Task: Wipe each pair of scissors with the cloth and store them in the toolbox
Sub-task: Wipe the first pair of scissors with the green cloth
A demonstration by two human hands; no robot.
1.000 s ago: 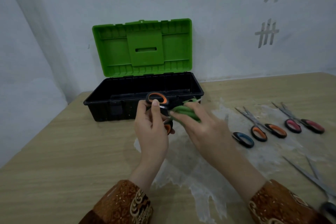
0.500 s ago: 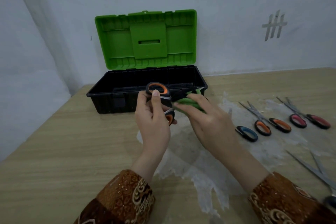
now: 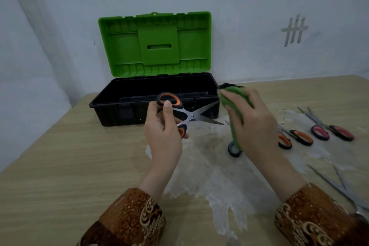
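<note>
Pinching the orange scissors (image 3: 186, 115) by the handles, my left hand (image 3: 162, 132) spreads the blades; my right hand (image 3: 252, 124) clutches the cloth (image 3: 232, 98), which should slide along each blade away from the edge.

The right hand (image 3: 257, 126) hid most of the blue-handled scissors (image 3: 232, 149); the frame's right edge cut off the steel scissors (image 3: 339, 187); the toolbox (image 3: 155, 104) floor was too dark to read
</note>
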